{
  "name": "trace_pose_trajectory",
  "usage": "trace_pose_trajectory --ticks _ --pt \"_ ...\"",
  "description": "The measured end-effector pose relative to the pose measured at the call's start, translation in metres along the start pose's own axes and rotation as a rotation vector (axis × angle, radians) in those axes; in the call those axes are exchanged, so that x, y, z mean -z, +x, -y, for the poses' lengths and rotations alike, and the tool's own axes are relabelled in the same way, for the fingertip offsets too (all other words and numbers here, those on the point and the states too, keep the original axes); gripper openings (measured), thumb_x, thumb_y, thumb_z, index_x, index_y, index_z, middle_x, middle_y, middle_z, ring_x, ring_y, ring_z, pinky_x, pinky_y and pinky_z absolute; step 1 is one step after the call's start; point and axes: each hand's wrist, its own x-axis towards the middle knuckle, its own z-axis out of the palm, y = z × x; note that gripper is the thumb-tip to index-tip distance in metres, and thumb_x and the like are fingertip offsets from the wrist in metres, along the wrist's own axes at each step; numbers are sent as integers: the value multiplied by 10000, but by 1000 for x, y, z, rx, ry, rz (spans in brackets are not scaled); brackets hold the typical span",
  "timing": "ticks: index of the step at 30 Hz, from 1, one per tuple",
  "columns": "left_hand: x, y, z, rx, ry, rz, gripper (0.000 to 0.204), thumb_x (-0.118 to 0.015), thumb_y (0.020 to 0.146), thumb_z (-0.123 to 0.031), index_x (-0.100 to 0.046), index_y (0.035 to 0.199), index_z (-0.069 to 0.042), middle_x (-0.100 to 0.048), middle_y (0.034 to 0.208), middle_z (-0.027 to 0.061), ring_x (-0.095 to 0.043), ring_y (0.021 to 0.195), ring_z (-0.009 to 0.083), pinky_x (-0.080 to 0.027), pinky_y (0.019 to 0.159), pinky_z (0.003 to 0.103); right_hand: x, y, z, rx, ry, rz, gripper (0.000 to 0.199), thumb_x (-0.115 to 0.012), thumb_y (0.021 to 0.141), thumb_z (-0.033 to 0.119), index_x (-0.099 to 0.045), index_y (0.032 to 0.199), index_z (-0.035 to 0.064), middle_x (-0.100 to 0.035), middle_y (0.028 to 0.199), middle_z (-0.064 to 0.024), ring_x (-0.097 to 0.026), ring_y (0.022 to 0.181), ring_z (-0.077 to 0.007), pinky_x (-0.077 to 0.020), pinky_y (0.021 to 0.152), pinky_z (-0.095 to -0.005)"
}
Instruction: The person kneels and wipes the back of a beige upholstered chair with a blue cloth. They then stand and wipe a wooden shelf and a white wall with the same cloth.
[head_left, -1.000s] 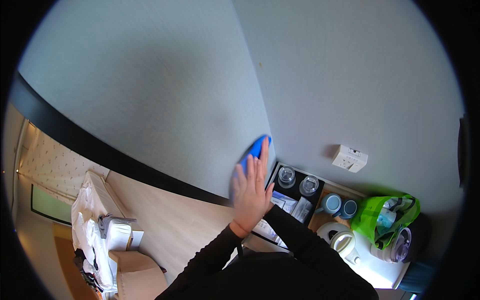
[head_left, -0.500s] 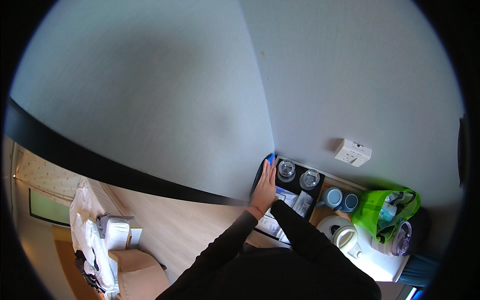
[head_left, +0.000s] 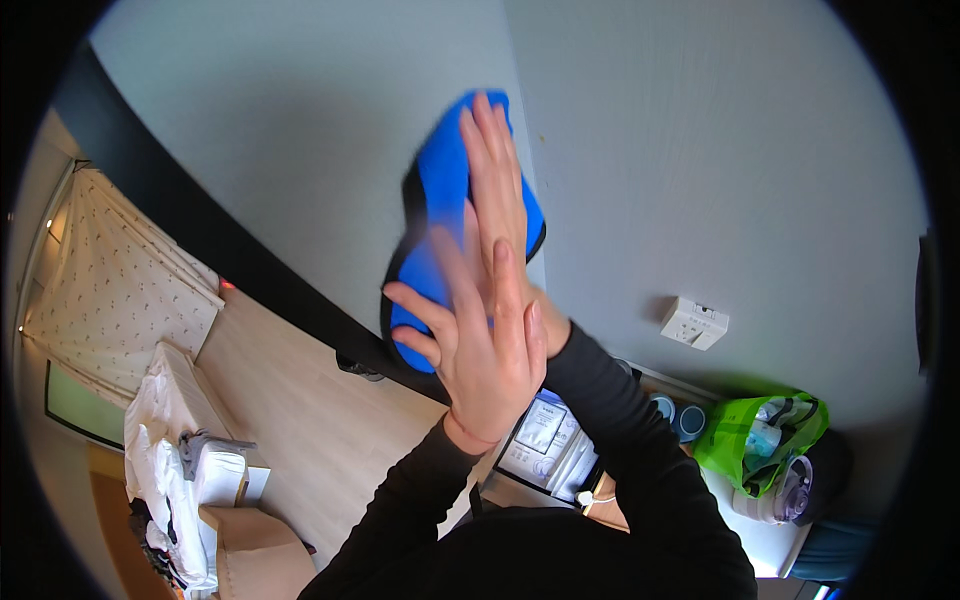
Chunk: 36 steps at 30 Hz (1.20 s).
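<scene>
A blue cloth with a black edge (head_left: 438, 180) lies spread against the grey wall panel (head_left: 330, 120), close to the corner where two panels meet. Flat on its upper part presses my right hand (head_left: 498, 195), fingers stretched upward. My left hand (head_left: 490, 365), a thin band at its wrist, is lower and overlaps the base of the right hand. Its fingers are spread over the cloth's lower part, some smeared by motion. Whether the left fingertips touch the cloth, I cannot tell.
A black tray with white packets (head_left: 540, 445) is below my hands. To the right are blue mugs (head_left: 688, 422), a green bag (head_left: 730, 430) and a wall socket (head_left: 695, 323). A dark edge strip (head_left: 240, 265) borders the panel; a bed (head_left: 170, 430) and cardboard box (head_left: 255, 550) stand left.
Both hands have moved up the panel from the corner by the tray. The cloth, mostly hidden before, now shows spread out. My left hand has spread its fingers and shifted below the right.
</scene>
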Motion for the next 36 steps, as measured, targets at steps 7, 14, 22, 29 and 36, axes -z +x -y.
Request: trace_pose_trajectory --ticks 7,14,22,29,36 --pt "-34 7 -12 -46 27 119 671 -550 928 -263 -303 1525 -78 -181 1571 287 -80 1410 594 -16 1093 672 21 -4 -40 -34 -110 46 492 -392 1007 248 -404 1451 38 -360 1531 -161 -330 1422 -345 -276 1148 -483" --pt "-61 -13 -16 21 -119 166 605 -502 972 -280 -324 1518 -90 -233 1574 233 -70 1444 534 53 1121 614 74 -45 -62 81 -955 393 467 -517 921 199 -512 1364 53 -365 1551 -36 -361 1422 -206 -278 1146 -467" --pt "-72 10 -26 60 -45 33 582 -445 988 -284 -319 1519 -80 -229 1586 204 -46 1452 518 102 1131 572 102 -20 -53 243 -764 164 442 -615 819 91 -561 1257 73 -522 1423 -64 -547 1208 -221 -435 922 -393" --pt "-67 -4 -16 11 -6 -159 528 -417 1006 -288 -396 1483 -63 -247 1567 245 97 1420 572 196 1082 594 73 -10 -49 22 -311 251 328 -621 766 -47 -572 1081 32 -641 1105 -105 -615 863 -292 -484 734 -383" --pt "-62 33 -33 59 -179 -135 508 -421 999 -295 -438 1462 -88 -242 1574 231 67 1424 573 212 1076 593 111 15 -14 90 -425 -189 225 -615 725 -117 -625 911 9 -626 920 -120 -603 695 -245 -498 570 -326"
